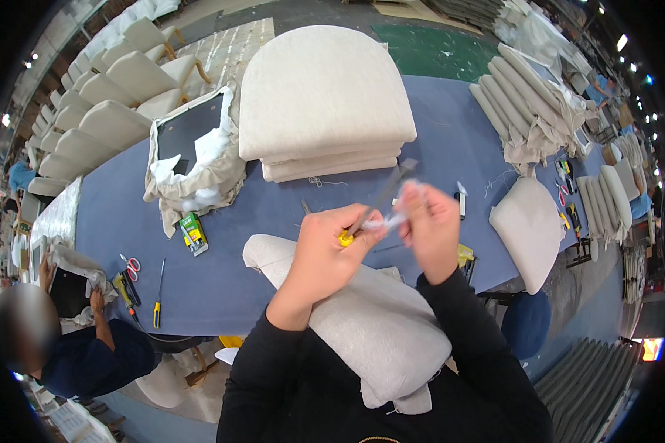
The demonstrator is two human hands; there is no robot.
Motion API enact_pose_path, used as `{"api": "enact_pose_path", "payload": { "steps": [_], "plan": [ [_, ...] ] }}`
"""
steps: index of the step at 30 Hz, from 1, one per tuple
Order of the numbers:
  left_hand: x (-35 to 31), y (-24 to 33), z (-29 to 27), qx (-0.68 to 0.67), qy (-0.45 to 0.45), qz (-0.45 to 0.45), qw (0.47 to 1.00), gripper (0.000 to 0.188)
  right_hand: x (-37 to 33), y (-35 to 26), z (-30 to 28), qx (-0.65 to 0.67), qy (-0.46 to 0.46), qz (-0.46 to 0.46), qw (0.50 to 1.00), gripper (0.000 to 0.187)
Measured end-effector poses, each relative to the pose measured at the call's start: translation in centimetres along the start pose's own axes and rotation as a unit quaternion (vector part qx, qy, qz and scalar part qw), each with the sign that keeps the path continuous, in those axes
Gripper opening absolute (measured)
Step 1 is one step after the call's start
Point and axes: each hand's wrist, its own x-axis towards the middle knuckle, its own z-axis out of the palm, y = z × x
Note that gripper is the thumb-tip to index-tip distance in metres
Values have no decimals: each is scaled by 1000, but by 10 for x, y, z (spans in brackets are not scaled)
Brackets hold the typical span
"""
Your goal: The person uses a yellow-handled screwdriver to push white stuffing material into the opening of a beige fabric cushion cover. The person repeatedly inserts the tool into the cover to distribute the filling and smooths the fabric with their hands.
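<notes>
My left hand (329, 247) is closed around a tool with a yellow handle and a long flat metal blade (384, 193), which points up and to the right. Close beside it, the fingers of my right hand (432, 229) pinch a tuft of white wadding (397, 214) against the blade. Motion smears this tuft and the right fingertips a little. Below both hands, a light grey upholstered chair piece (380, 325) leans from the table edge onto my lap, with loose fabric at its lower end. My left wrist partly covers it.
Beige padded seats (325, 96) are stacked ahead on the blue table (222, 288). Left of them are an unfinished padded piece (188, 144), a green box (193, 235), scissors (131, 267) and a screwdriver (159, 295). Covered panels (521, 96) stand right. A co-worker (89, 347) works at left.
</notes>
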Motion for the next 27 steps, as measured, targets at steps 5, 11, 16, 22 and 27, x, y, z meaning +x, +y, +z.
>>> {"api": "enact_pose_path", "payload": {
  "steps": [5,11,16,22,27],
  "plan": [
    [-8,2,-7,-206,15,-5,978,8,21,-11,-31,199,153,-11,968,31],
    [18,-8,-6,-152,33,21,988,15,-60,-18,-64,55,-238,-98,965,29],
    [33,-5,-3,-174,35,54,983,17,-84,-62,-48,-101,-294,-184,933,58],
    [37,5,6,-207,87,87,971,20,-74,-48,-60,-115,-304,-281,903,54],
    [-3,33,-12,-210,199,72,955,16,-52,-48,-69,-129,-275,-332,893,38]
  ]
}}
